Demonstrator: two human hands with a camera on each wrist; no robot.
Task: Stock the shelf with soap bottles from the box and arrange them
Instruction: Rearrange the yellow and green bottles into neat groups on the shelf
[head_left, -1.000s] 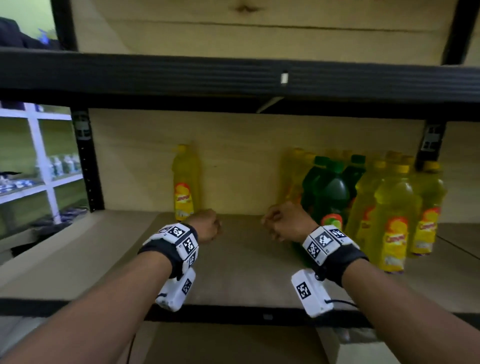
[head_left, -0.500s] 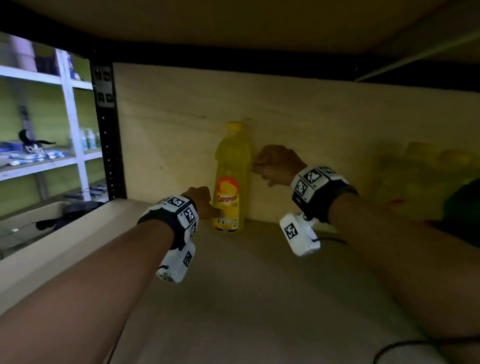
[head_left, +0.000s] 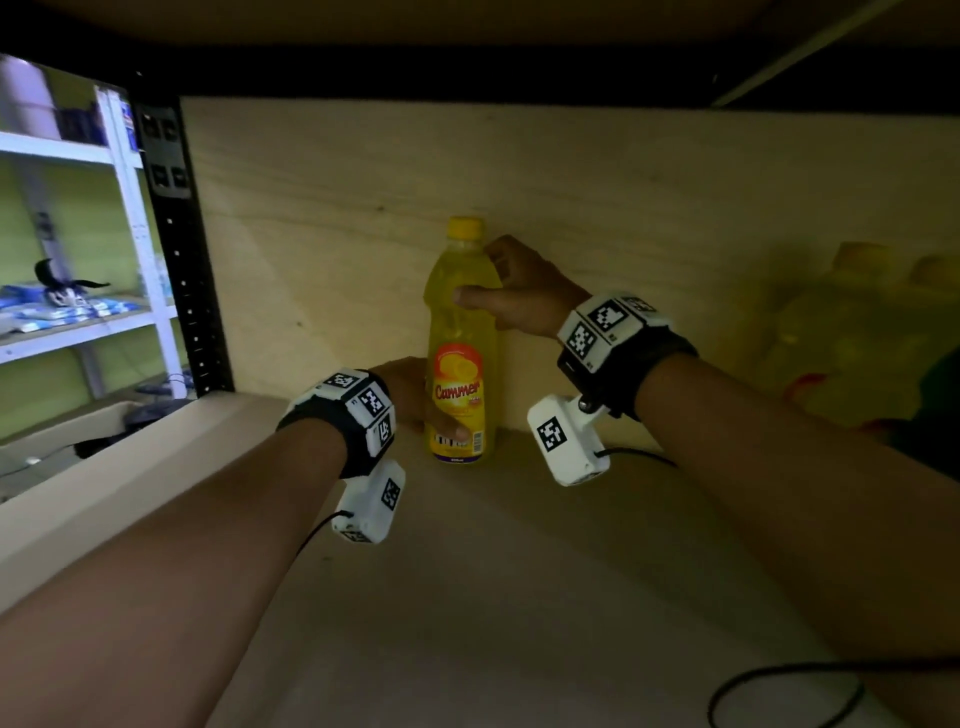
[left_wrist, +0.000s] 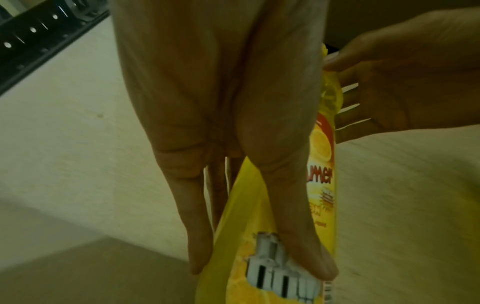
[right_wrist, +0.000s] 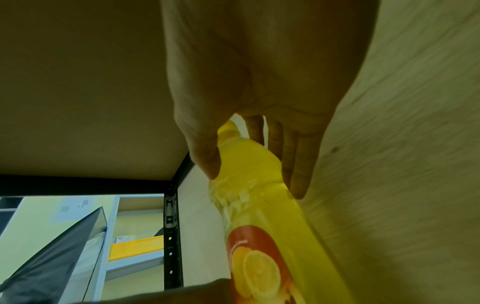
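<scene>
One yellow soap bottle (head_left: 460, 332) with an orange lemon label stands upright on the shelf board (head_left: 467, 597), close to the wooden back panel. My left hand (head_left: 415, 400) grips its lower part; in the left wrist view the thumb lies across the barcode on the soap bottle (left_wrist: 322, 179) and the fingers go behind. My right hand (head_left: 514, 296) grips the bottle's shoulder below the yellow cap, thumb in front and fingers behind. In the right wrist view the right hand (right_wrist: 255, 183) wraps the soap bottle (right_wrist: 259, 205) at its neck.
A blurred cluster of yellow bottles (head_left: 852, 332) with a green one (head_left: 940, 405) stands at the right of the shelf. A black upright post (head_left: 182, 249) marks the left end. White shelving (head_left: 78, 322) lies beyond. A black cable (head_left: 779, 691) trails bottom right.
My view has moved in under the upper shelf toward the lone bottle. Both hands, held apart from it before, have reached it and now hold it, left low and right high.
</scene>
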